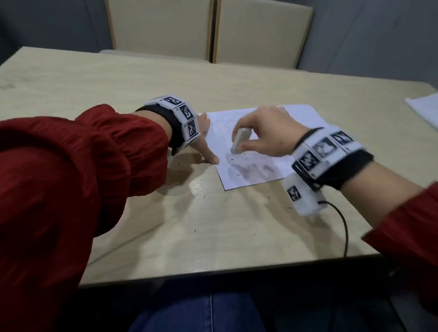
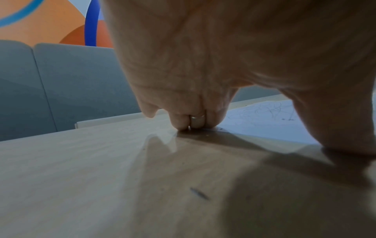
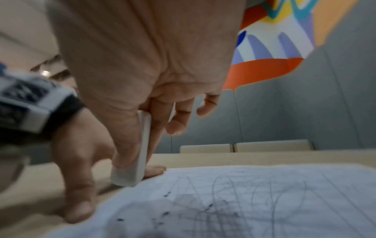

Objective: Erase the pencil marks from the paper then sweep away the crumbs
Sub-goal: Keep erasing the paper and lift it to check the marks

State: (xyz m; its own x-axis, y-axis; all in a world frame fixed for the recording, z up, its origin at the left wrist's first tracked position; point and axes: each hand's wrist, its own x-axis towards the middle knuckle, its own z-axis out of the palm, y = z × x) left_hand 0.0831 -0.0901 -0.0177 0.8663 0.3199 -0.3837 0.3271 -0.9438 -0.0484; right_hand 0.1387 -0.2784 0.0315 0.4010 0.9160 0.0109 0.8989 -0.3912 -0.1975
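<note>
A white sheet of paper [image 1: 259,168] with grey pencil scribbles lies on the wooden table [image 1: 103,78]. My right hand [image 1: 252,140] pinches a white eraser [image 1: 239,141] between thumb and fingers, its lower end on the paper's middle. In the right wrist view the eraser [image 3: 142,153] stands nearly upright over the scribbled paper [image 3: 254,193]. My left hand [image 1: 207,140] presses the paper's left edge with its thumb and straight fingers [image 2: 195,124]. Dark eraser crumbs [image 1: 239,174] dot the paper and the table in front of it.
Another white sheet [image 1: 434,117] lies at the table's right edge. Two beige chairs [image 1: 161,24] [image 1: 262,28] stand behind the table. A black cable [image 1: 344,224] runs from my right wrist over the table's front edge. Grey partition walls surround the table.
</note>
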